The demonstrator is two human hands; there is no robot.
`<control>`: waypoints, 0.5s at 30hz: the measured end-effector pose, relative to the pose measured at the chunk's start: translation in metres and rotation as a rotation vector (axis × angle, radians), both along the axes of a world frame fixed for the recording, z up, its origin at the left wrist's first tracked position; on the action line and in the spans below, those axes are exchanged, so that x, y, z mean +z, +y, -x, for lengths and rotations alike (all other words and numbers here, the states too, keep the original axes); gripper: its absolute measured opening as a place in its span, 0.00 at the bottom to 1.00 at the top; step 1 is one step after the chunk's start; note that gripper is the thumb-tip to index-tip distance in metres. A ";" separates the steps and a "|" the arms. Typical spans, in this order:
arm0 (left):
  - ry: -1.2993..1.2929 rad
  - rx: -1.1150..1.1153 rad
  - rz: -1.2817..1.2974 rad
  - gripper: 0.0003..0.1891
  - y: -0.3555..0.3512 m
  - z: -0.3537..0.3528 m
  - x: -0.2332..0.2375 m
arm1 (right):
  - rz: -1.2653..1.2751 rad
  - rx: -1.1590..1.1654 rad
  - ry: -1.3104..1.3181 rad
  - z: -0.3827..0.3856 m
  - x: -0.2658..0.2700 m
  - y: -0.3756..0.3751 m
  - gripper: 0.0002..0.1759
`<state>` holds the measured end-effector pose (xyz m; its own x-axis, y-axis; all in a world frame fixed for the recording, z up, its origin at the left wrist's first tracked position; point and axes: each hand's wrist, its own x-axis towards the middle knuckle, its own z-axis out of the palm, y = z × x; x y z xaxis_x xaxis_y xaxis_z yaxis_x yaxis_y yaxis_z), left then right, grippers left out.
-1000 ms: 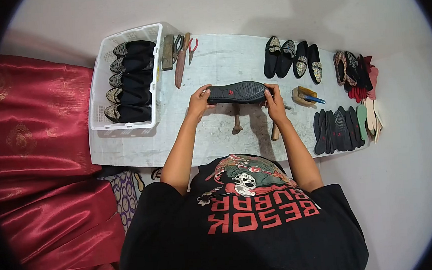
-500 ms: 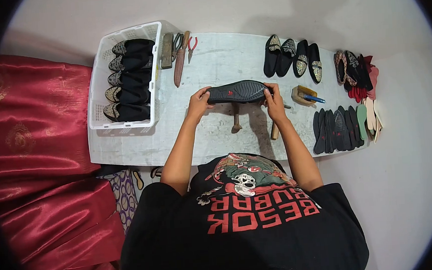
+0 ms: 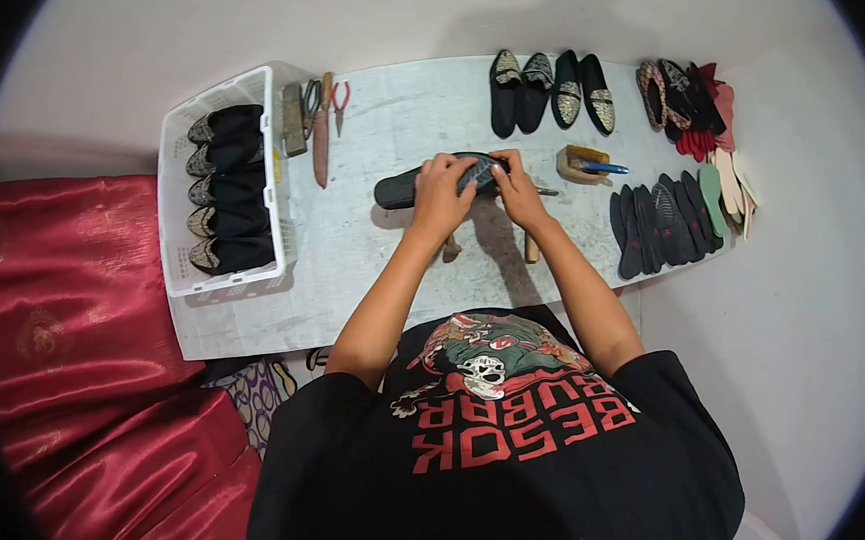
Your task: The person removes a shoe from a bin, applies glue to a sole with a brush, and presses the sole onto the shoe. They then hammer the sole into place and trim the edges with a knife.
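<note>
Shoe (image 3: 399,189): matte black, long, sole up, at mid-worktop (image 3: 355,306) under both hands. Heel end smooth, forefoot ribbed. Can't tell if it's fully resting on the surface.

Left hand (image 3: 438,187): fingers bent across the sole, touching; can't tell if clamped. Right hand (image 3: 517,189): fingers gripping the ribbed end.

Worktop pale, smudged. Wood handle (image 3: 531,249) sits by right wrist; another tool (image 3: 450,250) is partly hidden behind left forearm. Hands cover the shoe's middle.

Left: white perforated plastic crate (image 3: 276,196), black shoes with glittery toes inside; beside it a block (image 3: 293,119), scissors (image 3: 311,96), brown sheath (image 3: 321,152), red-handled pliers (image 3: 339,101). Far side: four sparkly-topped loafers (image 3: 567,95). Right: tub (image 3: 573,168) with blue-handled brush (image 3: 604,168), then flat soles (image 3: 647,227), mostly black, one green.
</note>
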<state>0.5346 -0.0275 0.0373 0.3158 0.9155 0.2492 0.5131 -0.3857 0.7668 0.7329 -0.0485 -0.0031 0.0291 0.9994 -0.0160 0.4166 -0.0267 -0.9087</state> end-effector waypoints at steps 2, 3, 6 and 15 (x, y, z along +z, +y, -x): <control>-0.011 0.027 -0.003 0.18 -0.002 -0.004 -0.003 | 0.067 0.008 0.053 -0.002 0.003 0.003 0.18; -0.011 0.063 -0.011 0.18 -0.004 -0.004 -0.003 | 0.129 0.025 0.116 -0.005 0.002 0.005 0.17; 0.008 0.085 -0.016 0.18 -0.010 -0.006 -0.002 | 0.221 0.083 0.238 -0.017 0.003 0.009 0.16; 0.171 0.242 -0.007 0.20 -0.025 -0.035 0.002 | 0.310 0.269 0.426 -0.033 0.018 0.024 0.14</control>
